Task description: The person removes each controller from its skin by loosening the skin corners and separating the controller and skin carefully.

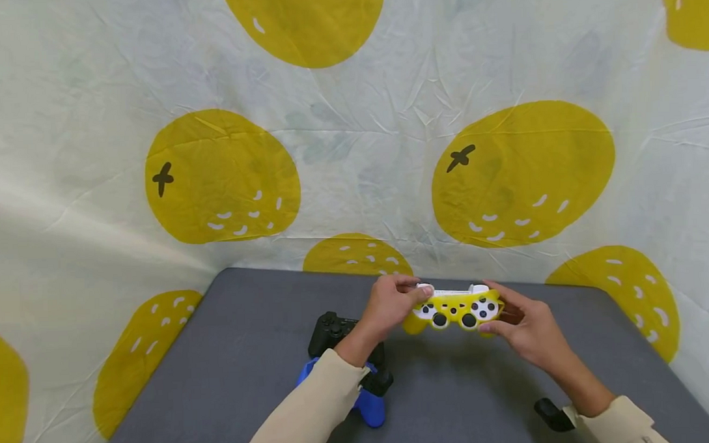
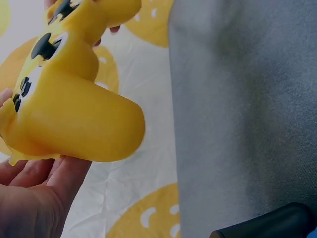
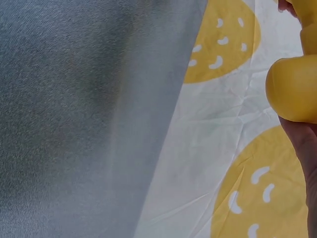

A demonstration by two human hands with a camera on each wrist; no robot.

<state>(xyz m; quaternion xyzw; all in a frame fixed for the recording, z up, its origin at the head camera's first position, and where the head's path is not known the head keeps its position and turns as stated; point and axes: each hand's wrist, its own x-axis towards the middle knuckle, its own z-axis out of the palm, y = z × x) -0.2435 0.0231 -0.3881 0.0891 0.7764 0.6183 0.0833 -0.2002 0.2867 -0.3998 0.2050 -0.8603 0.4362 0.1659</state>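
Note:
Above the far part of the table, both hands hold a white game controller (image 1: 453,293) with a yellow soft cover (image 1: 415,324) around it. My left hand (image 1: 388,305) grips its left end, thumb on top near the upper corner. At the other end, my right hand (image 1: 531,326) pinches it between thumb and fingers. In the left wrist view the yellow cover (image 2: 84,119) hangs loose at its edge beside the buttons. The right wrist view catches only one yellow grip of the cover (image 3: 294,89), with part of the right hand (image 3: 302,144) under it.
A black game controller (image 1: 323,333) lies on the grey table (image 1: 219,382), left of the hands and partly behind the left forearm. Nearer stands out a blue controller-shaped thing (image 1: 371,408), also partly hidden. A white cloth (image 1: 365,182) with yellow fruit prints hangs around the table.

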